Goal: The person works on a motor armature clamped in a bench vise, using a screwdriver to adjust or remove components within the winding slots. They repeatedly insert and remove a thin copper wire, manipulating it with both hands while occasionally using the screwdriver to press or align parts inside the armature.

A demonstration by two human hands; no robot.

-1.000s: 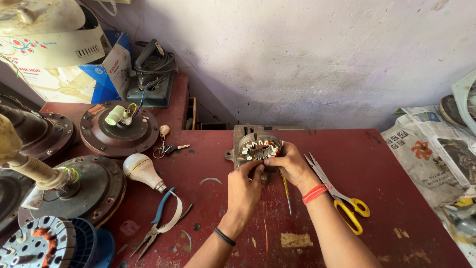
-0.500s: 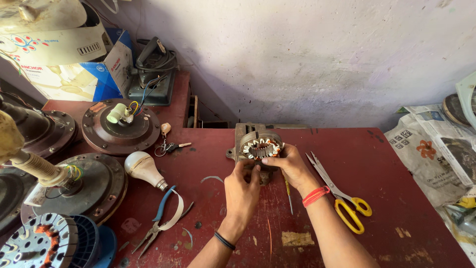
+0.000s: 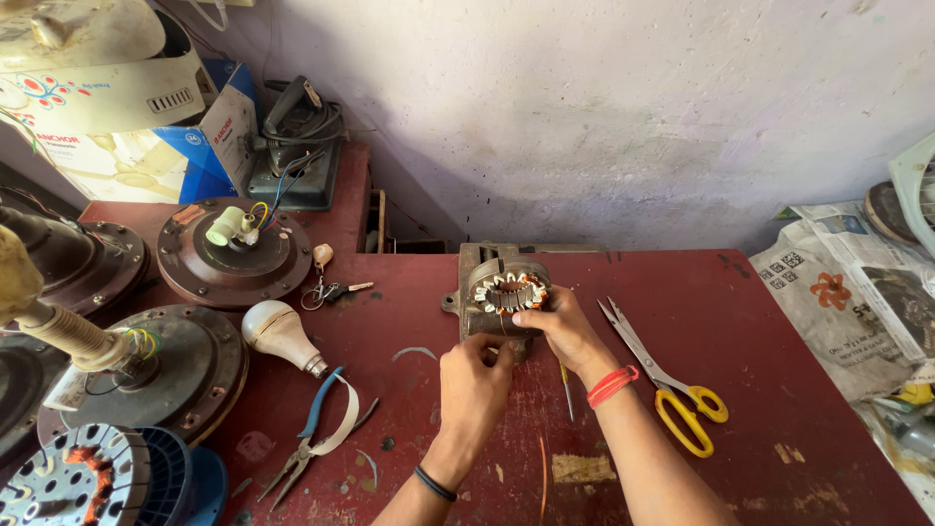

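A small round motor stator (image 3: 508, 292) with white slot liners and copper windings sits on a rusty metal block (image 3: 484, 310) near the back of the dark red table (image 3: 760, 321). My right hand (image 3: 557, 329), with a red band at the wrist, pinches the stator's front rim. Just below it, my left hand (image 3: 474, 382), with a black wrist band, has its fingers curled against the block's front and seems to pinch a thin wire, though I cannot see it clearly. A slim screwdriver (image 3: 566, 388) lies between my forearms.
Yellow-handled scissors (image 3: 672, 390) lie right of my right arm. Blue-handled pliers (image 3: 310, 433), a white bulb (image 3: 280, 334) and keys (image 3: 331, 289) lie to the left. Ceiling fan motors (image 3: 234, 248) crowd the left side. Crumpled newspaper (image 3: 838, 292) is at the right. A pale wall rises behind.
Both hands have stayed at the stator with only small finger shifts. The view has drifted slightly.
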